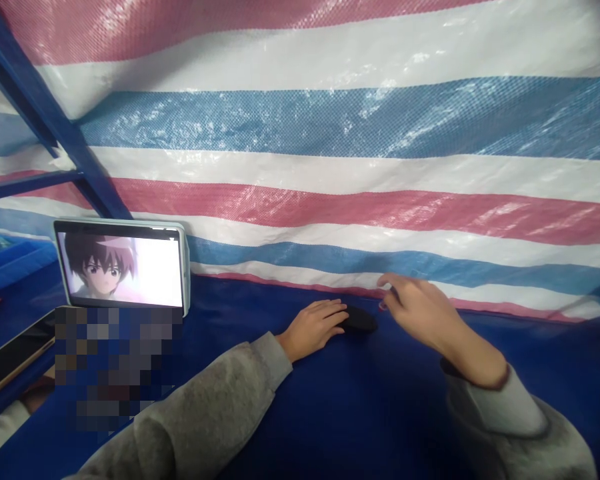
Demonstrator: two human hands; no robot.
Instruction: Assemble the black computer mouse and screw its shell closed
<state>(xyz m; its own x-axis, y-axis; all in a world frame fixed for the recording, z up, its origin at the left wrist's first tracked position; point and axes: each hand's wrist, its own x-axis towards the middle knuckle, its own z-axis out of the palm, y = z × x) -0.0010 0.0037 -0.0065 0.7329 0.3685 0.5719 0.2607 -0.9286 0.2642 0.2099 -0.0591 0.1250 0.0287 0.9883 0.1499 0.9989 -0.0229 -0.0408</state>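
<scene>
My left hand [316, 328] rests palm down on the dark blue surface [340, 407], its fingers stretched out and the fingertips touching the near left edge of a flat black oval object [361, 319]. To the right of that object, my right hand [414, 308] is raised above the surface with its fingers bent. A small reddish thing shows at its fingertips, too small to make out. Both arms wear grey sleeves.
A tablet [125, 267] playing a cartoon stands at the left. A phone [17, 350] lies at the far left, near a blue tray [17, 263]. Blue metal bars [55, 110] cross the upper left. Striped plastic sheeting [330, 120] hangs behind.
</scene>
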